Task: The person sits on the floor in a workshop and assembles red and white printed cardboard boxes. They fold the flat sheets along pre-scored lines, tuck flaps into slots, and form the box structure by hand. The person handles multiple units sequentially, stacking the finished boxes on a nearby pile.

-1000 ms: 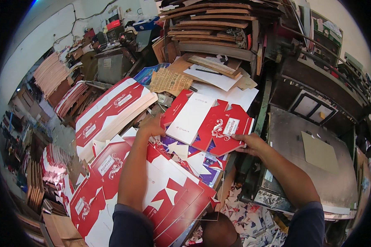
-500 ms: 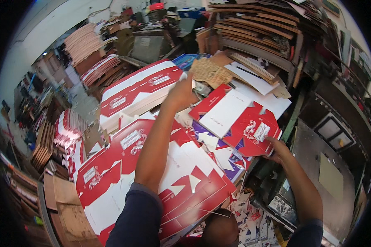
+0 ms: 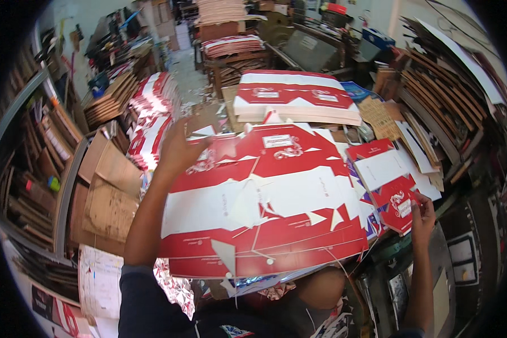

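Between hands: red-white carton sheet [image 3: 265, 203]; left hand [image 3: 177, 149] grips far-left corner, right hand [image 3: 421, 211] pinches right flap.

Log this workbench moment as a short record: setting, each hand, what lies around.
Setting: cluttered print and carton workshop
Left hand: grips the far left edge of a large red and white die-cut cardboard sheet, lifted off the pile
Right hand: touches a smaller red and white carton blank at its near corner
Behind: stack of red and white printed sheets
Left side: brown cardboard pieces on shelving
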The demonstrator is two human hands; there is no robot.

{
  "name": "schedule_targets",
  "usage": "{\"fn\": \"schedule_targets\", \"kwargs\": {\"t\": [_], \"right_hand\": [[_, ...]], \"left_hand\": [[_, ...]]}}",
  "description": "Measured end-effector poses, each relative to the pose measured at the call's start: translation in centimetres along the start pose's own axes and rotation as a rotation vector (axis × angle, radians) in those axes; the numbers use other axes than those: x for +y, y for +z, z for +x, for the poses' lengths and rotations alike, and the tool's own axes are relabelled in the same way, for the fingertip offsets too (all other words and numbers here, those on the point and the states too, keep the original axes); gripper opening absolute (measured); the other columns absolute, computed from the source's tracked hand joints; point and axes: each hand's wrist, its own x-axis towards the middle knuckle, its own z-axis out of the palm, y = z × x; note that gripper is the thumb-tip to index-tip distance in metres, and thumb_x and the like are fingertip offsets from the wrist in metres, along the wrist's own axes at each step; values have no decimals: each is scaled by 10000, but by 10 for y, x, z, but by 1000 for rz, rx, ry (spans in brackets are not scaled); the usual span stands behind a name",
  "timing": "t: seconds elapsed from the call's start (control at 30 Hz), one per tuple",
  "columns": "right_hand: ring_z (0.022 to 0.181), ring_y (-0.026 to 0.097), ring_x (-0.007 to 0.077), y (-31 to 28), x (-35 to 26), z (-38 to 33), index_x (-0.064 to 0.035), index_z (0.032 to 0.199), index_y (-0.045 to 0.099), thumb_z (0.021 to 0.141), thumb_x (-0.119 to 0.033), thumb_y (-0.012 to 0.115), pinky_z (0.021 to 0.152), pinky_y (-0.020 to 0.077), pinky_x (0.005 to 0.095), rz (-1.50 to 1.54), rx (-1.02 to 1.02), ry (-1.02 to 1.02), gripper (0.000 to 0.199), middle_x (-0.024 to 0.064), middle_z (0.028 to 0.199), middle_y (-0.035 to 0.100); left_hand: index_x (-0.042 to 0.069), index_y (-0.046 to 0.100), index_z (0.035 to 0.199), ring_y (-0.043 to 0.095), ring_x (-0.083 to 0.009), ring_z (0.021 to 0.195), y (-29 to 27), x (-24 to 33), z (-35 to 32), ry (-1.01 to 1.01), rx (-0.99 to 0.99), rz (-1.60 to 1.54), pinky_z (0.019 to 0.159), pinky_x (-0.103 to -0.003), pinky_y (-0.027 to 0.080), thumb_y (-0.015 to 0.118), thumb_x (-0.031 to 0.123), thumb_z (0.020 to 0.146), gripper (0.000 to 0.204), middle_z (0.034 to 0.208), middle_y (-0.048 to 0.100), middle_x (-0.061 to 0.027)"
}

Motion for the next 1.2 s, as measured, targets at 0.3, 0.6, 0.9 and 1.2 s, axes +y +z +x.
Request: {"fn": "schedule_targets", "kwargs": {"t": [0.3,0.6,0.9,1.2], "right_hand": [[981,659,288,163,-93,-3,9,1104,663,870,-292,751,858,514,362,-164,-294,-16,391,175,1063,674],[1110,607,432,203,-103,-23,72,1237,578,676,-552,845,938,505,468,-613,-190,126,880,281,1195,618],[1108,648,368,177,-86,-9,175,1239,558,614,-502,897,947,506,402,-413,-317,379,982,333,1200,625],[964,690,340,178,-105,1,152,1171,609,604,-523,889,827,539,375,-535,-346,414,925,293,1082,677]], "left_hand": [[-130,225,1494,522,-286,1284,5,-132,-111,-449,-331,-660,1055,-372,454,904,444,683,1203,1417,473,-275],[-77,337,1442,441,-340,1370,14,-113,-125,-344,-273,-772,1134,-402,376,884,387,709,1026,1476,399,-275],[-113,141,1524,347,-329,1432,27,-96,-167,-502,-145,-642,1172,-388,306,843,310,787,1102,1545,297,-297],[-123,151,1516,341,-356,1434,31,-91,-175,-476,-110,-600,1170,-388,305,850,289,767,1104,1545,292,-314]]}}
